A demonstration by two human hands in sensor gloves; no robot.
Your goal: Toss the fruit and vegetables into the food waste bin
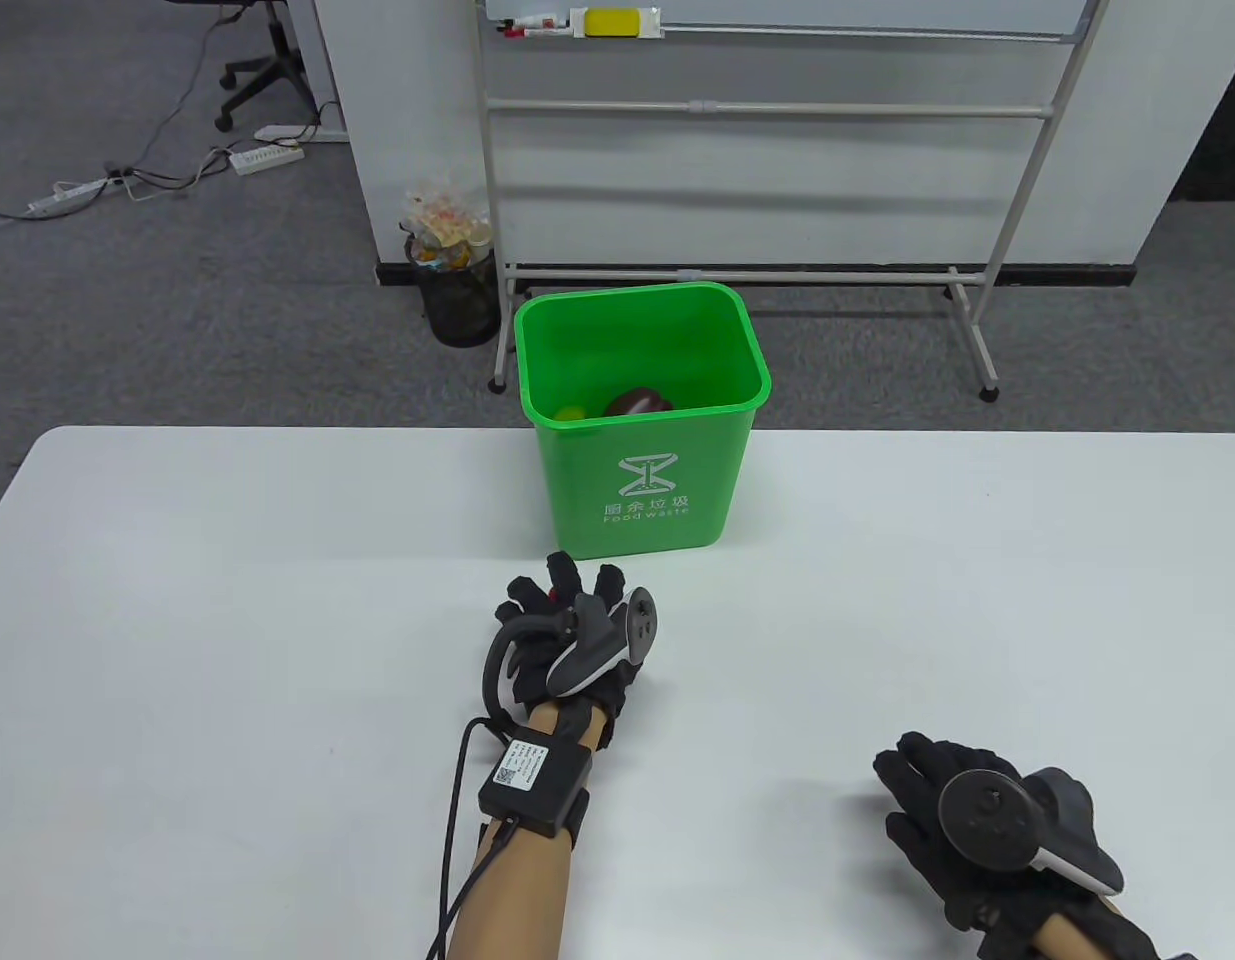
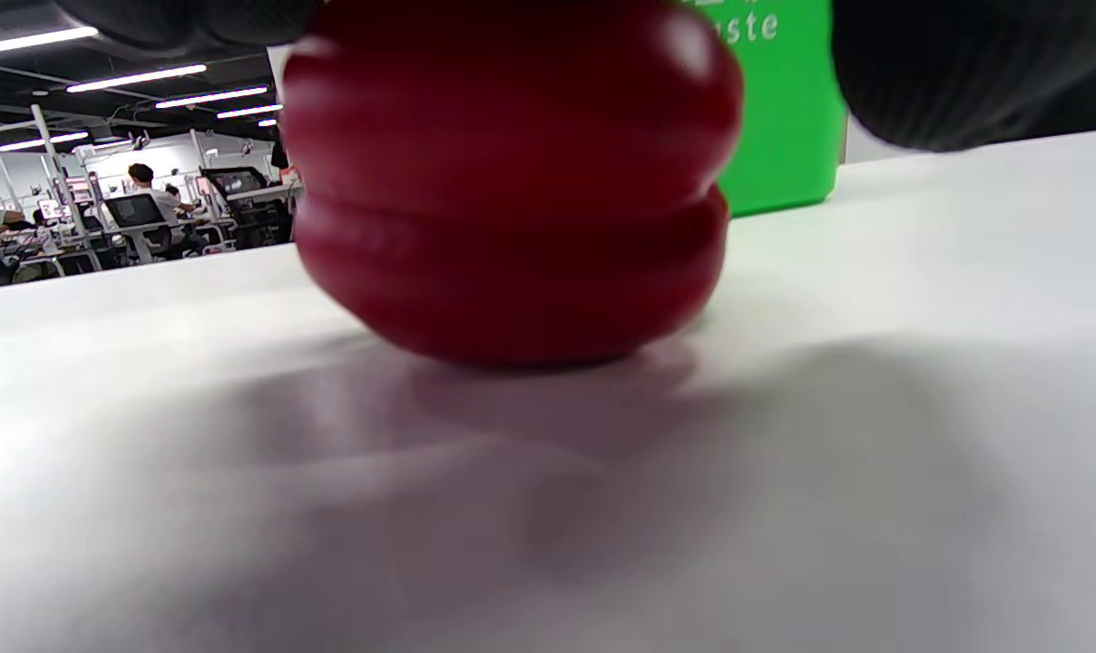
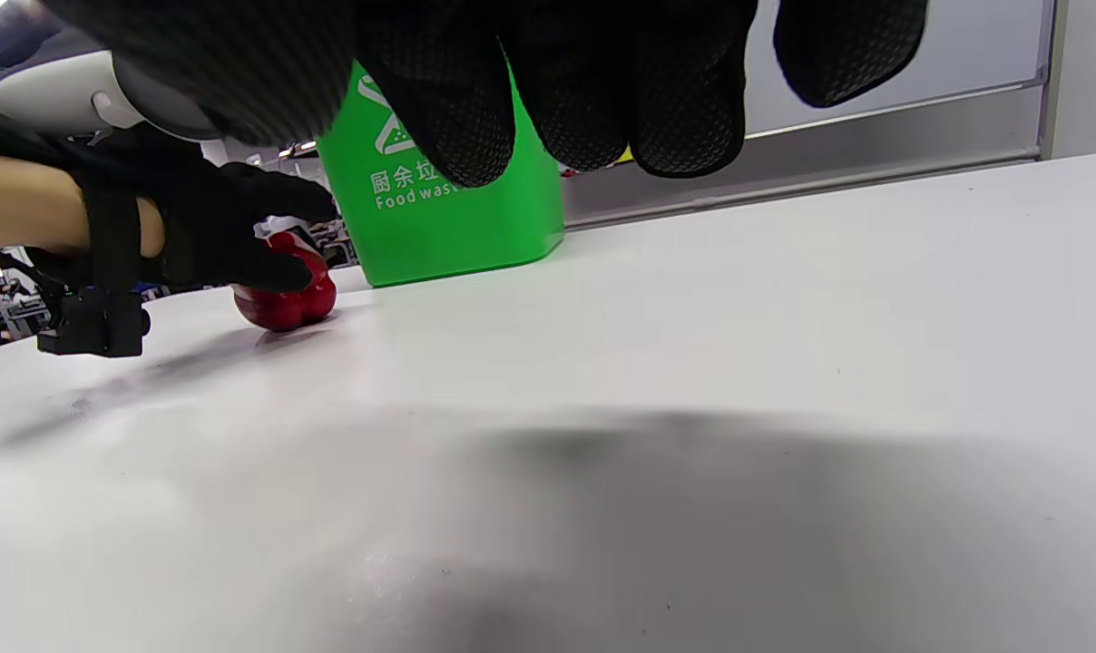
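The green food waste bin (image 1: 632, 480) stands at the table's far edge, in the middle. Inside it lie a dark reddish item (image 1: 637, 403) and a yellow one (image 1: 570, 411). My left hand (image 1: 562, 605) is just in front of the bin, palm down over a red bell pepper (image 2: 512, 181) that sits on the table. Its fingers grip the pepper, as the right wrist view (image 3: 285, 304) shows; the table view hides the pepper under the hand. My right hand (image 1: 937, 810) is near the table's front right, empty, with its fingers (image 3: 593, 91) loosely spread above the surface.
The white table (image 1: 227, 600) spreads wide on both sides of the bin. Behind it on the floor stand a black mesh wastebasket (image 1: 462, 295) and a whiteboard stand (image 1: 737, 270).
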